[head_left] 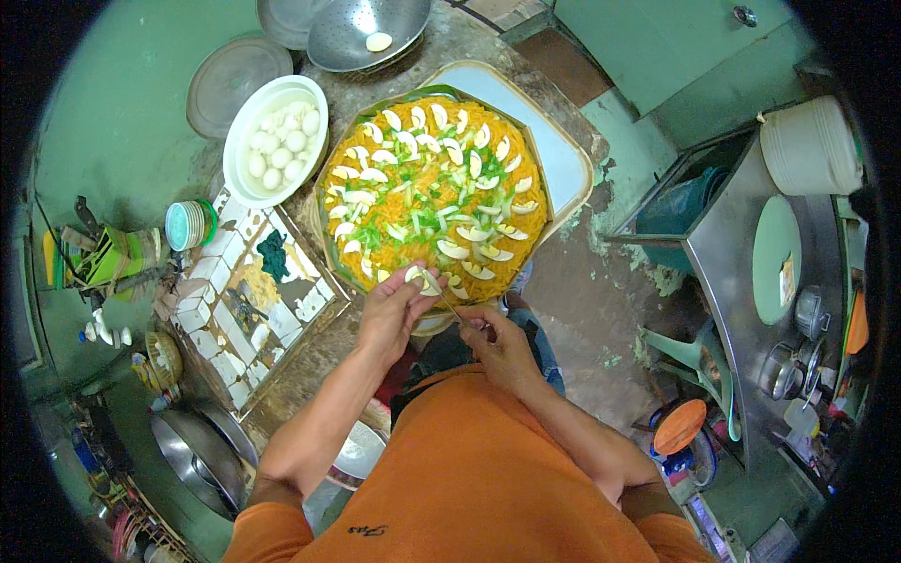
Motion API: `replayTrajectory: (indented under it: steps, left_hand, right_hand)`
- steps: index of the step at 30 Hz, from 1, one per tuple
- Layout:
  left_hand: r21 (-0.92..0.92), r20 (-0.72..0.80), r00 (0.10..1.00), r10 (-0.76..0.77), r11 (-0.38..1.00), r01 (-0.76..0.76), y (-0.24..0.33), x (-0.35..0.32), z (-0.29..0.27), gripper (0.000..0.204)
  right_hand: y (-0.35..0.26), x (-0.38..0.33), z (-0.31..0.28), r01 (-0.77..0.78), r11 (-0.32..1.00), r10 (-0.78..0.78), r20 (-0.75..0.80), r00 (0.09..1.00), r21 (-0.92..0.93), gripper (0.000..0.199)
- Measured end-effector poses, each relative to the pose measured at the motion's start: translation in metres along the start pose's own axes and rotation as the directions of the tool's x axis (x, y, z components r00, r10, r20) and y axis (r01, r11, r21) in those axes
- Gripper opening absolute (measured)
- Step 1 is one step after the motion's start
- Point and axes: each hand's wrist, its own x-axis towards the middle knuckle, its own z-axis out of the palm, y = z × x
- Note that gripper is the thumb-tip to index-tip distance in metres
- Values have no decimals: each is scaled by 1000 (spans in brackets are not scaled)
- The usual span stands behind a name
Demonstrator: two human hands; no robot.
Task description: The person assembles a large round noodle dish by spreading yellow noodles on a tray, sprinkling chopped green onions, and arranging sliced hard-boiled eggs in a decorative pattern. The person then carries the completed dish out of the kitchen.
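Note:
Between the fingertips of my left hand (387, 314) is a peeled boiled egg (421, 279), cut into wedges or slices. My right hand (495, 343) is closed round the handle of a thin knife (450, 307), its blade reaching to the egg. Both hands are over the near edge of a large many-sided tray of orange noodles (413, 246). Egg wedges (452, 251) lie in rings over the noodles, with chopped greens scattered toward the middle. Left of the tray stands a white bowl (233, 169) of whole peeled eggs (272, 155).
A metal colander (352, 33) holding one egg piece (378, 42) stands at the back. A pale blue tray or lid (560, 164) juts out right of the noodles. Broken white tiles (221, 277) cover the counter at left. A metal table (732, 272) with pots stands at right.

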Motion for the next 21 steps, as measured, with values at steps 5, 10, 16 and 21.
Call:
replayTrajectory:
  steps: [5,10,16,21]
  left_hand:
    - [78,-18,999,-31,996,32,15,5,-14,31]
    - [196,14,1000,26,980,-28,26,17,-14,33]
    - [158,15,1000,-21,987,19,32,6,-23,33]
    - [210,0,995,-97,973,94,48,8,-32,32]
  right_hand:
    - [14,15,20,-9,1000,10,-38,999,24,29]
    - [-13,25,29,-287,821,304,48,951,494,30]
    - [-11,-2,47,-263,848,232,124,965,460,31]
    - [7,15,66,-168,898,176,19,984,406,32]
